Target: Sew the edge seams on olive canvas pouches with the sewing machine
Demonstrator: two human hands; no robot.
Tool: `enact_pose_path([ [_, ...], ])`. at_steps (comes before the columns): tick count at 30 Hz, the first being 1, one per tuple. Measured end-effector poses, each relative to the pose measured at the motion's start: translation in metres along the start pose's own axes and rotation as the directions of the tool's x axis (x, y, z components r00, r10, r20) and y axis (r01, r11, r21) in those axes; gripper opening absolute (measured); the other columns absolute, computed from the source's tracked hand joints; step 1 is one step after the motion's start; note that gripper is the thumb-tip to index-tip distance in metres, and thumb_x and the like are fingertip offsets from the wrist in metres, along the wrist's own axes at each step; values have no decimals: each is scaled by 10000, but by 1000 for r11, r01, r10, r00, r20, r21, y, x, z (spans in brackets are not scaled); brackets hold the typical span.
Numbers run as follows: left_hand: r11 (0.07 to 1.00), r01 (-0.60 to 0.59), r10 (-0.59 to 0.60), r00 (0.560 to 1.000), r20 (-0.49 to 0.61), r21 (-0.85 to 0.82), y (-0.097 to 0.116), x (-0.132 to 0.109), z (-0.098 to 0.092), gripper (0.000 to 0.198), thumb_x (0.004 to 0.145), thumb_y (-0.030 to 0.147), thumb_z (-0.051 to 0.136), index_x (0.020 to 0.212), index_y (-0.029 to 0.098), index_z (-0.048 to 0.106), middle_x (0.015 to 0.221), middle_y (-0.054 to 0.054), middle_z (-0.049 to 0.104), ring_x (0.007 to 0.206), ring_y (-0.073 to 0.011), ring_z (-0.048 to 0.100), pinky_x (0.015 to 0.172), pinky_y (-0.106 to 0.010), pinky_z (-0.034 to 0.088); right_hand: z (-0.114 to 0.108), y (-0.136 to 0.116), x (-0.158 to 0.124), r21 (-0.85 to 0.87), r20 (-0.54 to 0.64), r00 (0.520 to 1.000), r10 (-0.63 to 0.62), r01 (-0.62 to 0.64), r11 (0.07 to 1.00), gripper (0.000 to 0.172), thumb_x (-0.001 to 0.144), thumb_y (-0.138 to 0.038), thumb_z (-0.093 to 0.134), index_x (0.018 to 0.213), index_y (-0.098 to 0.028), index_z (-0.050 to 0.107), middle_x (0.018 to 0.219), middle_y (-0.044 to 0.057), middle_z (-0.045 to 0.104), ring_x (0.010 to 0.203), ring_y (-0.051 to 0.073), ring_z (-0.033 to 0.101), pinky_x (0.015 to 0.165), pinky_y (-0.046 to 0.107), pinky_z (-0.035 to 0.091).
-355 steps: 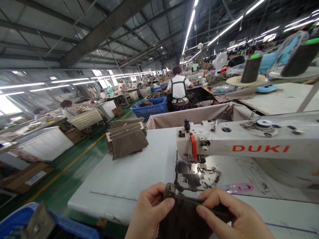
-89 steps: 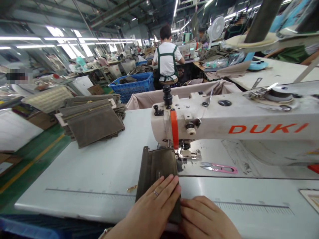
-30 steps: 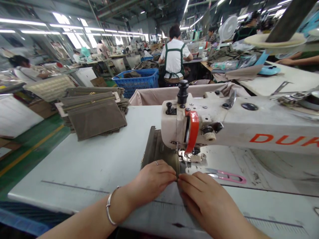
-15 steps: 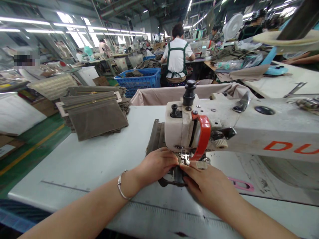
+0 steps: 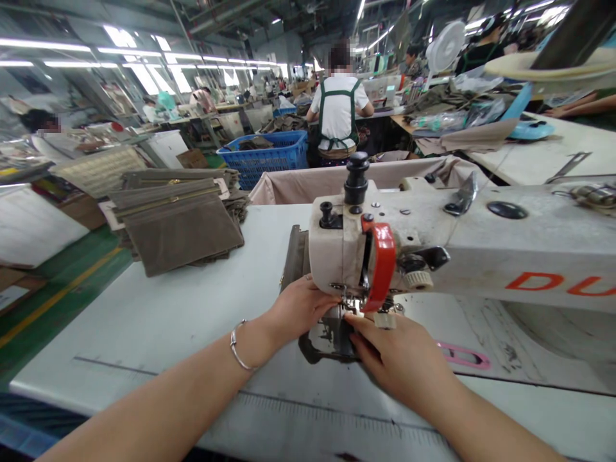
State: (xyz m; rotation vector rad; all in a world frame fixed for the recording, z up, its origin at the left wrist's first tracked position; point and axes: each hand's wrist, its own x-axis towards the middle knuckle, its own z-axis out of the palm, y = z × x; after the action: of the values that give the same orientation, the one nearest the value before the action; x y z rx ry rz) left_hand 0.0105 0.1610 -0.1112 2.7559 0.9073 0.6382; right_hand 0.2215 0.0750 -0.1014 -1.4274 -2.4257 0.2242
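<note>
Both my hands are at the needle area of a white sewing machine (image 5: 332,240) with a red guard (image 5: 384,260). My left hand (image 5: 299,309) is closed, its fingertips pinching an olive-brown fabric piece (image 5: 294,260) just left of the presser foot (image 5: 353,304). That fabric runs back under the machine head and looks like the stacked pouches. From the right, my right hand (image 5: 402,353) presses its closed finger and thumb on the fabric's near edge. The machine head and my fingers hide most of the piece. A dark-edged metal plate (image 5: 323,343) shows below the fingertips.
On the table's (image 5: 192,333) left lies a stack of olive-brown zippered pouches (image 5: 180,231). A pink flat loop (image 5: 464,355) rests right of my right hand. Behind the machine stand a cloth-lined bin (image 5: 289,186), a blue basket (image 5: 269,157) and a seated co-worker (image 5: 337,109).
The view has shifted slightly, moving the machine a little left in the picture. My left hand has slid slightly away from me, uncovering more of the plate. My right hand stays near the presser foot.
</note>
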Motion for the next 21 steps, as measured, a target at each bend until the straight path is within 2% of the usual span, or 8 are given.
enact_pose_path([
  [5, 999, 48, -48, 999, -11, 8, 6, 1, -6, 158, 920, 236, 574, 964, 224, 724, 977, -16, 733, 999, -200, 652, 922, -352, 523, -1, -1, 0, -2, -1, 1000, 11, -11, 1000, 302, 922, -221, 478, 1185, -185, 621, 1025, 100, 682, 919, 295, 633, 770, 451, 526],
  [9, 995, 100, -100, 995, 19, 18, 13, 7, -11, 146, 892, 188, 590, 946, 198, 725, 986, -44, 727, 1010, -243, 642, 902, -393, 528, -1, -2, 0, 15, -7, 1000, 10, -10, 1000, 283, 918, -222, 486, 1156, -192, 636, 1045, 97, 673, 923, 291, 627, 775, 450, 522],
  [12, 992, 127, -128, 990, 58, 26, 30, 8, -21, 156, 874, 145, 590, 966, 189, 709, 1007, -49, 718, 1024, -260, 631, 921, -422, 514, -3, 0, -2, 42, -15, 1000, -9, 10, 999, 258, 916, -227, 494, 1123, -222, 649, 1044, 75, 672, 921, 271, 622, 787, 427, 519],
  [16, 967, 246, -229, 954, 193, -71, 62, -5, -39, 151, 877, 217, 629, 1018, 190, 676, 1060, -41, 676, 975, -204, 631, 894, -352, 532, -5, 5, -5, 132, -27, 998, -57, 60, 989, 270, 903, -174, 494, 1118, -244, 642, 1061, 61, 663, 942, 241, 612, 823, 395, 507],
  [18, 950, 292, -258, 934, 249, -112, 76, -15, -45, 229, 882, 287, 637, 1090, 193, 655, 1157, -58, 625, 1046, -206, 597, 934, -357, 517, -6, 7, -6, 163, -16, 996, -93, 94, 982, 307, 879, -146, 516, 1145, -244, 632, 1070, 65, 657, 953, 247, 602, 825, 404, 500],
  [21, 957, 281, -250, 927, 281, -76, 92, -30, -47, 401, 841, 355, 683, 1194, 181, 607, 1255, -85, 564, 1140, -250, 532, 1012, -424, 473, -8, 9, -8, 180, 8, 991, -136, 133, 975, 316, 858, -138, 549, 1138, -255, 641, 1039, 55, 660, 953, 253, 591, 829, 415, 485],
])
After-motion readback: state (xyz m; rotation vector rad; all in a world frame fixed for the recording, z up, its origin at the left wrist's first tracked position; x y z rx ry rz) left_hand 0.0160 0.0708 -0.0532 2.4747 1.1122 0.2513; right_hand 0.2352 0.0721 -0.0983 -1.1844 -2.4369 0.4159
